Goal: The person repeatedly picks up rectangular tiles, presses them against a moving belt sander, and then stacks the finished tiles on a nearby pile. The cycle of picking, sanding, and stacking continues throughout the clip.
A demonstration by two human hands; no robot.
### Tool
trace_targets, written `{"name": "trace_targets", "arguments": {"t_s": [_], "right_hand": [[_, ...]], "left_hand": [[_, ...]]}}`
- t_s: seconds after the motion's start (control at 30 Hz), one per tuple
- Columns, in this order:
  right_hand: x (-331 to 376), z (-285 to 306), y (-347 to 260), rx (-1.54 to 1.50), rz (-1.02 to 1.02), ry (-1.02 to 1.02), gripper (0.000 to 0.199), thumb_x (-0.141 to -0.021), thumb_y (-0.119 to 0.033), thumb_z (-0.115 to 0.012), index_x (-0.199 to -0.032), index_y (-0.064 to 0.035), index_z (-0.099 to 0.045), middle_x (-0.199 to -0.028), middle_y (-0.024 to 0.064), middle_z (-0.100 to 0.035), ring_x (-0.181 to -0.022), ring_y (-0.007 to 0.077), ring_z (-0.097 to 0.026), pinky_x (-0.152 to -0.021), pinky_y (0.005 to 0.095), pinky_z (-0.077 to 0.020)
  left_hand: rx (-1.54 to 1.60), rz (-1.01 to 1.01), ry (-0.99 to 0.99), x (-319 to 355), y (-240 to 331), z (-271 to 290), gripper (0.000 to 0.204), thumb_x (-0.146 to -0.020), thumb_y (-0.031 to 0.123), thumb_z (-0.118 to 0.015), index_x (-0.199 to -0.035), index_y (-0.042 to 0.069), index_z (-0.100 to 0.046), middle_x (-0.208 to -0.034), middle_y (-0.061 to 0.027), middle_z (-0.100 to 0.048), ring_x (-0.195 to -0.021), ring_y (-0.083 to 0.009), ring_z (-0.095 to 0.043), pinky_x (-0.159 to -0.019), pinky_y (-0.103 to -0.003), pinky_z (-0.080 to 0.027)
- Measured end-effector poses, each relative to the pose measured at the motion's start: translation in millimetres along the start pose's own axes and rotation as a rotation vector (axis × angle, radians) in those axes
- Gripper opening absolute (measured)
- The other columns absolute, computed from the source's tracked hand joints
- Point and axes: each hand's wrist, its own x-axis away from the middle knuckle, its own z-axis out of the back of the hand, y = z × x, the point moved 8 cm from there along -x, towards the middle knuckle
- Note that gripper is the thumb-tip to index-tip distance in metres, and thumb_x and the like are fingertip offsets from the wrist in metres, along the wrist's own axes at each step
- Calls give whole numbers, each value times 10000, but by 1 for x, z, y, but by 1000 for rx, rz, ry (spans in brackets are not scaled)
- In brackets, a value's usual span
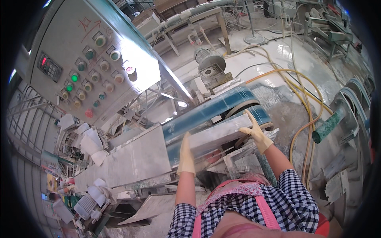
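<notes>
A grey control cabinet rises beyond the left fingers; a blue belt runs just ahead of both. Between them, the pale slab is clamped: the left hand points forward, fingers together against one end; the right hand angles inward, thumb spread, gripping the other.

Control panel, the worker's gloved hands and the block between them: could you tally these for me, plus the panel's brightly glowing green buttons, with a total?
Control panel: 1
Brightly glowing green buttons: 2
Gloved hands: 2, the left hand and the right hand
Pale block between the hands: 1
Total: 6
</notes>
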Motion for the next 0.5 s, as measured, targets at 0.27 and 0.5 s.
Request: {"name": "trace_targets", "arguments": {"t_s": [0.27, 0.5], "right_hand": [[-2, 4, 7, -21, -46, -1, 917, -820, -175, -792, -1593, -102, -305, -1633, 113, -302, -1504, 243, -268, -1218, 372, -199], [4, -1, -28, -58, -34, -31, 732, -990, -334, -622, -1586, -64, -294, -1605, 134, -348, -1492, 245, -295, -1213, 361, -211]], "left_hand": [[-9, 146, 93, 24, 6, -10, 640, -1014, 493, -512, -1476, 49, -492, -1484, -96, -510, -1359, -234, -458, -1158, -377, -305], [126, 87, 69, 26, 19, -33, 644, -985, 506, -569, -1437, 49, -528, -1415, -85, -565, -1312, -220, -496, -1143, -353, -322]]}}
